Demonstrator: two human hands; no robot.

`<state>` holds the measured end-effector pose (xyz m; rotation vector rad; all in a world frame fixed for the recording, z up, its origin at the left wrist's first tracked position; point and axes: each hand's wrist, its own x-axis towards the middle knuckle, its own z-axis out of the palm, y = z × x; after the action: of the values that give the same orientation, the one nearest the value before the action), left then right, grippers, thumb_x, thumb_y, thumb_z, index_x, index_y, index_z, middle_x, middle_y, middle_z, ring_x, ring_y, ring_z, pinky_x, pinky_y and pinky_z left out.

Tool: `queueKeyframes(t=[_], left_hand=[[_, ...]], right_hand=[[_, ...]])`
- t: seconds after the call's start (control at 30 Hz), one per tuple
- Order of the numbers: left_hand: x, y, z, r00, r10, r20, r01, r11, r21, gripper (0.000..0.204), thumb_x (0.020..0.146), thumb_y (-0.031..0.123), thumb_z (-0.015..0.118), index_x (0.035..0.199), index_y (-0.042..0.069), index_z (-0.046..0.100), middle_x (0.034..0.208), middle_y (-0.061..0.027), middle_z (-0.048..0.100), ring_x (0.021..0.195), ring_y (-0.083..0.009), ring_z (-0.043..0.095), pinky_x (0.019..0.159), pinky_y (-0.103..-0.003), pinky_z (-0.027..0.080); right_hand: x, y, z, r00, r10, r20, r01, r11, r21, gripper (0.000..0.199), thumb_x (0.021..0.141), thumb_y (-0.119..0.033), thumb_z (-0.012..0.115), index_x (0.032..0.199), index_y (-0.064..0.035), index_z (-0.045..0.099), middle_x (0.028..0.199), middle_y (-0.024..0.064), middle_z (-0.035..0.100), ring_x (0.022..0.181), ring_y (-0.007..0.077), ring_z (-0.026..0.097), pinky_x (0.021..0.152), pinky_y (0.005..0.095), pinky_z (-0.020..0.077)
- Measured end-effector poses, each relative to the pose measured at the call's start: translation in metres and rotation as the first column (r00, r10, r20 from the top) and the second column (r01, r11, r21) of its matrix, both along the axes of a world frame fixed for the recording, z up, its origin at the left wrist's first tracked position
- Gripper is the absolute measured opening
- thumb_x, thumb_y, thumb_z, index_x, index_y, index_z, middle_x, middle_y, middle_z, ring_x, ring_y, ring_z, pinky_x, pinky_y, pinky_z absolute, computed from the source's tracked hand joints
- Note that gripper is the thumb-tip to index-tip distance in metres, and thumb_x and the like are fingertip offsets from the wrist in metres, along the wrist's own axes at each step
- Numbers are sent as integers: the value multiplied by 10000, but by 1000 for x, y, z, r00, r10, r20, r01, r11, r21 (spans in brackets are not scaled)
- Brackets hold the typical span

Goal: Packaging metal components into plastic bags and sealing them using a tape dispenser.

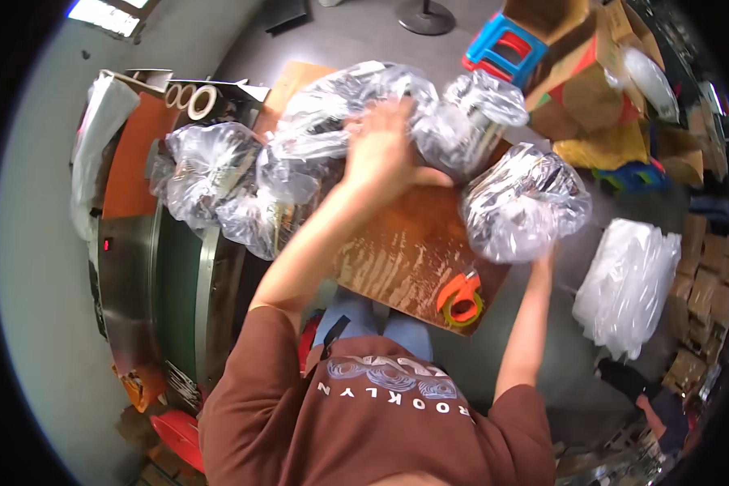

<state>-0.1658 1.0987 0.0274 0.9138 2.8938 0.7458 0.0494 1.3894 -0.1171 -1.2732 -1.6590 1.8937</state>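
My left hand point(381, 150) reaches over the wooden table point(397, 243), fingers spread, against a large clear plastic bag point(332, 105) with dark contents. Beside it lies another filled clear bag point(470, 117). At the table's right edge, a clear plastic bag point(526, 202) of dark items rests in my right hand point(545, 243). That bag covers most of the hand's fingers. More filled bags point(211, 166) sit to the left of my left arm. An orange tape dispenser point(459, 298) lies at the table's near right corner.
Tape rolls point(202, 102) stand at the back left above a metal-sided machine point(130, 275). Cardboard boxes point(583, 81) and a blue-and-red plastic stool point(506, 49) are at the back right. A stack of clear plastic bags point(628, 283) is to the right; a person point(648, 405) is at lower right.
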Motion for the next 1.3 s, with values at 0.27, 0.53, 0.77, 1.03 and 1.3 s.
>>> queueKeyframes(t=[0.27,0.53,0.77,1.03,1.3], left_hand=[[-63,-39,-79,938,325,-122,-346,847,-404,1018,602,521,716,1335,-43,289,1438,-268,119,1336,-438,69,1022,-644,-21],[-120,-74,-37,994,109,21,-110,943,314,283,725,-19,498,977,31,615,920,-178,630,896,-339,597,801,-386,472],[-113,-120,89,964,-211,-164,233,963,134,887,631,404,770,1291,-8,344,1190,-209,513,1117,-383,472,919,-402,397],[-68,-107,116,907,-285,311,117,878,464,262,714,-23,530,956,-15,630,804,-148,661,711,-141,618,659,-277,479],[26,-139,20,843,-515,156,250,631,734,288,853,137,494,1078,-36,547,1062,-178,588,984,-238,572,856,-338,449]], right_hand=[[-152,-74,97,985,133,106,-115,59,992,722,659,-59,668,1303,7,348,1309,178,402,1233,352,345,1039,405,257],[-331,-167,100,567,616,547,-472,-301,829,794,591,-245,789,1279,-76,431,1372,147,355,1309,255,289,1055,456,245],[-313,-232,229,278,936,-217,-602,346,720,143,685,90,521,811,24,530,747,-3,554,781,48,505,720,208,423],[-122,-155,228,642,371,-671,-64,898,435,470,849,-176,586,1227,42,413,1184,168,513,1134,268,472,1014,411,326],[-21,-227,77,988,17,155,-52,973,223,379,944,-256,395,1237,-18,426,1160,99,494,1094,203,476,933,308,380]])
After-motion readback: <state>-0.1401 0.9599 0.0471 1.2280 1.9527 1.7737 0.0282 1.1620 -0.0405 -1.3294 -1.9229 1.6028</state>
